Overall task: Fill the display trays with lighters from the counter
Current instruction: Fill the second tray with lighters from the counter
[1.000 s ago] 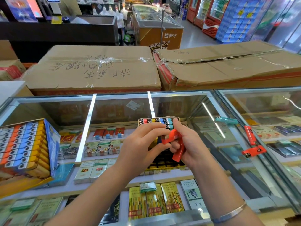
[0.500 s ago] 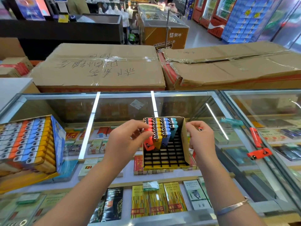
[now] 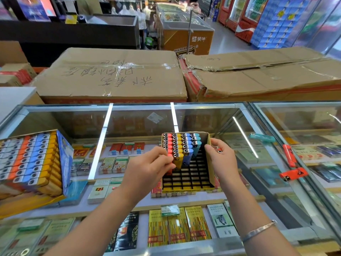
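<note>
Pinching a red lighter (image 3: 168,170) at the half-filled display tray (image 3: 210,174), the left hand (image 3: 147,169) works; the right hand (image 3: 220,159) grips the tray's wall, lighters tucked inside. Nearby on the glass counter (image 3: 245,126): full tray (image 3: 31,163), teal lighter (image 3: 262,137), two red lighters (image 3: 289,157).

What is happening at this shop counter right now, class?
A person is filling a cardboard display tray with lighters on a glass counter. The left hand pinches a red lighter at the tray's left column; the right hand holds the tray's right wall with another lighter tucked in its fingers. The far rows are filled, the near slots empty. Loose lighters lie to the right; a full tray sits on the left.
</note>
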Motion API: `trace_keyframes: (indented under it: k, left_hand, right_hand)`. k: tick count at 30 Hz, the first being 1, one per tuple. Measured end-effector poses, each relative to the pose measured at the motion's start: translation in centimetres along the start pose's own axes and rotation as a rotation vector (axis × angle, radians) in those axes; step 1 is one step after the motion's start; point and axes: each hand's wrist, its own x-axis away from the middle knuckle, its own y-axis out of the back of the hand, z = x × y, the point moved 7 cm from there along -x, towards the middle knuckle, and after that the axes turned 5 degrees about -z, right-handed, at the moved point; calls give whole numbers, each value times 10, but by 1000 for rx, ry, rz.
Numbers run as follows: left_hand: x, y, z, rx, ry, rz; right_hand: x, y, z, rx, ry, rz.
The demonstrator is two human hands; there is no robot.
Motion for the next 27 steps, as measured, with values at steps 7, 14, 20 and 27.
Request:
trace_keyframes:
  k: [7,14,20,27]
  left_hand:
    - [7,-1,3,37,13,-36]
    - [24,-4,6,58,116,-17]
    - [12,3,4,117,215,-35]
    - [-15,8,-8,163,252,-109]
  right_hand:
    - [2,1,2,-8,6,9]
    - [3,6,-2,-32,-65,-35]
    - [7,21,2,-408,-243,-69]
    - [16,12,24,-775,-355,199]
